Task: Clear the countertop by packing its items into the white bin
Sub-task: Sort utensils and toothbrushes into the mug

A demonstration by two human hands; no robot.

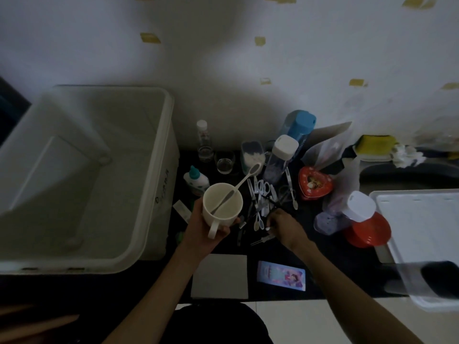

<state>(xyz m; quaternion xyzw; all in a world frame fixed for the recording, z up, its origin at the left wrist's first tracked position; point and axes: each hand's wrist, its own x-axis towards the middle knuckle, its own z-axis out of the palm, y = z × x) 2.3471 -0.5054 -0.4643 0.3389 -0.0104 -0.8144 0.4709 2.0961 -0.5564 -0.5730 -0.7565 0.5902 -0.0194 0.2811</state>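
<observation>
Dark countertop (330, 264) beneath pale wall; left hand (203, 229) grips mug (221, 207), right hand (283, 224) unclear.

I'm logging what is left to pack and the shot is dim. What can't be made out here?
Head view only:
- Right hand: what its fingertips pinch is too small and dark to name.
- Small utensils by the mug: dark, overlapping, cannot be counted.
- Clear container: cut off by the right edge, blurred.
- White bin: its label is too small to read.
</observation>
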